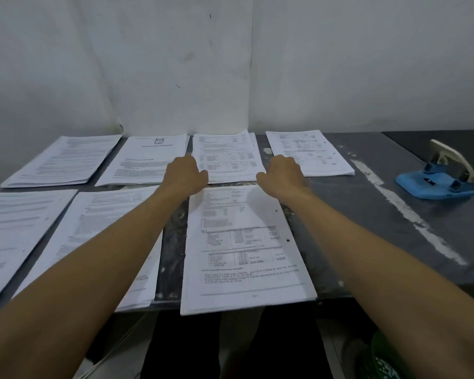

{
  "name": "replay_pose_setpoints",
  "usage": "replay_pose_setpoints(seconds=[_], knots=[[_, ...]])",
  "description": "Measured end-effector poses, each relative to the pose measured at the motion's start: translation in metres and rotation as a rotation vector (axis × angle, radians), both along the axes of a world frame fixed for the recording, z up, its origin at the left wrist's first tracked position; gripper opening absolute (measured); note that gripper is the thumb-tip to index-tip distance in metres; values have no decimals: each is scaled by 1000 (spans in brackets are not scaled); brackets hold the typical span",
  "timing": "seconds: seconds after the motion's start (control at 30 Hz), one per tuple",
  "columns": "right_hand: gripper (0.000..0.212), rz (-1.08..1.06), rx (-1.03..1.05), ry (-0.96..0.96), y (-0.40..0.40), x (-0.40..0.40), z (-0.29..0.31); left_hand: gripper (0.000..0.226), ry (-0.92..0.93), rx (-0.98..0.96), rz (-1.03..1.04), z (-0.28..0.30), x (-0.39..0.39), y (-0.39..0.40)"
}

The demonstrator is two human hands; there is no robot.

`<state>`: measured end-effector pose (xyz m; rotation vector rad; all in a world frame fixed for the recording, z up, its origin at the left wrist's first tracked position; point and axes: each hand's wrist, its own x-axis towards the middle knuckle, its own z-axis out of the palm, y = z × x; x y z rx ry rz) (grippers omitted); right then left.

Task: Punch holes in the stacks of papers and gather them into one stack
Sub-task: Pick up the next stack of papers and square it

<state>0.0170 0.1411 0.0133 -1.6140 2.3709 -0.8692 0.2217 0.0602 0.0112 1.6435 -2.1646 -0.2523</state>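
- Head view: seven stacks of white printed paper spread over a dark grey, paint-streaked table [367,214], set against a pale, scuffed wall [175,64].
- Back row, left to right: a text stack [63,160], a stack with a logo cover page [145,160], a stack of printed tables [227,157], another table-printed stack [309,151].
- Front row: two text stacks at left [14,228] [93,228], and a nearer stack of tables [244,250] with two punched holes along its right edge, its near end overhanging the table edge.
- Far right, well apart from both hands: a blue plastic hole punch [435,181] with a cream lever, standing beside a white paint stripe.
- Left hand [185,173] at the left edge of the third back-row stack, fingers curled over it, thumb toward the paper's lower corner.
- Right hand [281,170] between that stack and the fourth one, fingers curled downward, thumb pointing at the stack's right lower corner.
- Cannot tell whether either hand actually grips the sheets or only rests there.
- Both forearms stretched over the front row, flanking the punched stack.
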Motion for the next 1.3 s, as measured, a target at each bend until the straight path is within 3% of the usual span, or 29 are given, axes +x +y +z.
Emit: replay_pose_setpoints(seconds=[0.1,0.2,0.37,0.47,0.57,0.9,1.13,1.3], knots=[[28,18,13,-21,-24,2,-3,30,8,60,-15,-4,-8,-28],[11,41,45,-54,-50,0,-9,19,-45,131,-11,-11,-18,-53],[28,-3,129,-61,-92,-7,-18,37,-164,211,34,-21,-33,-91],[15,8,168,11,-110,-12,-15,34,-166,251,70,-17,-40,-107],[16,-11,181,6,-126,-12,-16,38,-186,271,104,-15,-43,-119],[32,-118,326,-241,-147,-14,-15,56,-120,382,104,-17,-40,-139],[23,-113,224,-226,-150,-11,-18,52,-76,376,96,-21,-38,-141],[30,-158,175,-450,-151,-20,-10,56,-112,356,68,-16,-37,-136]])
